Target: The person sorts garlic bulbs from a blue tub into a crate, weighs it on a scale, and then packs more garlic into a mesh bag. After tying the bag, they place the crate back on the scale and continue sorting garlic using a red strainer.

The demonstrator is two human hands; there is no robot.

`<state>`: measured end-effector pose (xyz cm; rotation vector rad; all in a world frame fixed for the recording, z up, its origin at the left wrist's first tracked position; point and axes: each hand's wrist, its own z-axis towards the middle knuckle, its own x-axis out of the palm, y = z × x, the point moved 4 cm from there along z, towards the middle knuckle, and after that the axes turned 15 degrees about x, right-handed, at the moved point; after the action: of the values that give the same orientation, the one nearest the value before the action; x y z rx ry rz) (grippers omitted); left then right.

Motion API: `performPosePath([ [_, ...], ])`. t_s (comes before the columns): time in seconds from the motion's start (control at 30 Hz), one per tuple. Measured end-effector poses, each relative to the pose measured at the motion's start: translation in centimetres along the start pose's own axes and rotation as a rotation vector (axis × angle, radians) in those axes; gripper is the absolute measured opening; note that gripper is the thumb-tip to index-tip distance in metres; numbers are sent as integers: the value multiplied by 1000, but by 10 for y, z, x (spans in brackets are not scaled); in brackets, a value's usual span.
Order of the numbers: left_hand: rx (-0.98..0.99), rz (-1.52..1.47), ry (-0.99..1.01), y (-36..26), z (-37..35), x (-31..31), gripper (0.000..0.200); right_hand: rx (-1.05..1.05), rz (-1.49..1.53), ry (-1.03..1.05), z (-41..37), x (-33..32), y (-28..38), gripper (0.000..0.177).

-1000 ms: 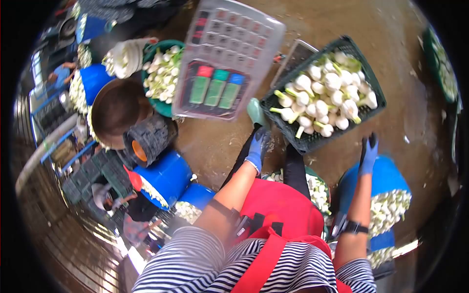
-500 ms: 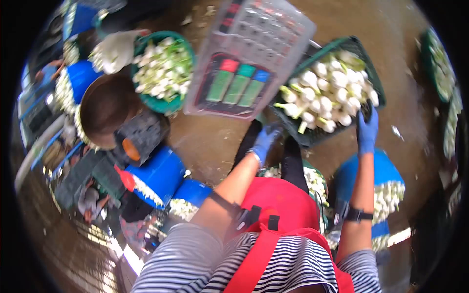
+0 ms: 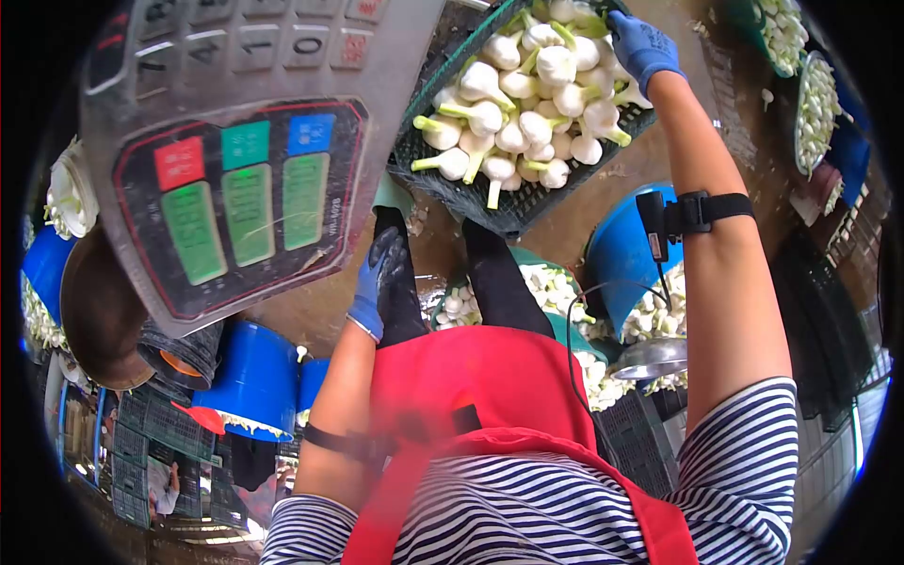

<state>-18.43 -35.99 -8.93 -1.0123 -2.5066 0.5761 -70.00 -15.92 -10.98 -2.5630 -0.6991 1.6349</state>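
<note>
My right hand (image 3: 645,47), in a blue glove, is closed at the upper right edge of a dark green plastic crate (image 3: 504,215). The crate, tilted in view, is heaped with white garlic bulbs (image 3: 513,132) with short green stems; the scale's platform is not clearly visible. My left hand (image 3: 375,278), gloved in blue with a dark palm, hangs beside my left leg with its fingers stretched out and nothing in it. Close on the left stands a weighing scale's display (image 3: 240,207), with a keypad and three green readouts under red, green and blue labels.
Blue tubs (image 3: 250,377) with garlic stand at lower left, near a brown round vessel (image 3: 99,311). Another blue tub (image 3: 626,250) and a metal bowl (image 3: 650,358) are to my right. Garlic-filled baskets (image 3: 810,113) line the far right. A person (image 3: 168,490) is at lower left.
The scale display and the crate now appear nearer and further left. My left hand has drawn back from beside the crate to my leg. My right hand stays at the crate's edge.
</note>
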Motion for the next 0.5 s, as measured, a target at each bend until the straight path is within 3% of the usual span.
performPosePath([
  [0.03, -9, -2, -1, 3, 1, 3, 47, -5, -8, 10, -2, 1, 2, 35],
  [0.1, -19, -29, 21, 15, 6, 8, 47, 197, 136, 43, -13, -4, 5, 58],
  [0.13, 40, 51, 56, 18, 8, 16, 47, 285, 207, 185, -30, -24, 14, 66],
  [0.17, 100, 131, 90, 15, 8, 29, 48, 283, 208, 192, -28, -5, 6, 66],
  [0.23, 107, 38, 90, 6, 7, 57, 49, 56, 530, -191, -30, 17, -7, 37],
  [0.33, 375, 271, 113, -28, 18, 100, 54, 248, 835, -211, -78, 17, -27, 33],
  [0.37, 375, 273, 113, -38, 29, 111, 54, 269, 956, -185, -99, 23, -33, 32],
  [0.4, 641, 567, 162, -59, 37, 126, 54, 291, 1078, -159, -122, 26, -39, 31],
  [0.43, 906, 863, 211, -78, 43, 145, 54, 374, 920, -64, -149, 24, -38, 26],
  [0.47, 908, 870, 215, -91, 52, 158, 54, 272, 860, -37, -167, 29, -32, 30],
  [0.5, 914, 963, 331, -101, 59, 177, 57, 360, 646, 135, -185, 35, -26, 38],
])
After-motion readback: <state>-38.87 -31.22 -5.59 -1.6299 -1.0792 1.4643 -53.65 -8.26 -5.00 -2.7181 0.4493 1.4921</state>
